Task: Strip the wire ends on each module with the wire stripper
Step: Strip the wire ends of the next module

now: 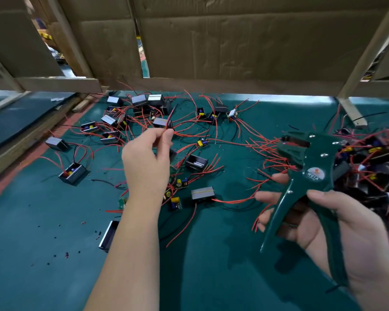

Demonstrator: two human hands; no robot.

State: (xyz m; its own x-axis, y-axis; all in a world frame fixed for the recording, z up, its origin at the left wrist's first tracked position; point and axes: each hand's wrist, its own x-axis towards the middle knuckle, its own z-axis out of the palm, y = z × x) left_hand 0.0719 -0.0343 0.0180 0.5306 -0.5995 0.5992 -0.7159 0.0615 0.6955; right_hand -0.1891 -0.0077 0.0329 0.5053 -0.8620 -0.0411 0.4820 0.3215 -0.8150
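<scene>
The left hand [147,160] is raised to the left of the dark green metal wire stripper [310,153]. Its thumb and forefinger pinch a thin red wire [170,117] just below its free end, so the tip stands clear, likely ready to be fed to the tool. I cannot tell which module the wire belongs to, since the hand covers its lower run. The right hand [355,232] has its fingers curled round one handle and its thumb laid over the other. The handles are spread, so the tool looks unsqueezed, and its head points toward the pinched wire but is well apart from it. Left of the wire stripper and beyond it, small black box-shaped modules [73,173] with red and black leads lie scattered over the green-matted counter [43,221]. Right of and behind it sits a dense heap of modules [373,158]. Loose leads lie between tool and wire and could snag in the head. Small dark insulation scraps [66,254] dot the mat far left of the tool. A brown cardboard wall [234,41] on a pale wooden frame [352,113] rises beyond it.
</scene>
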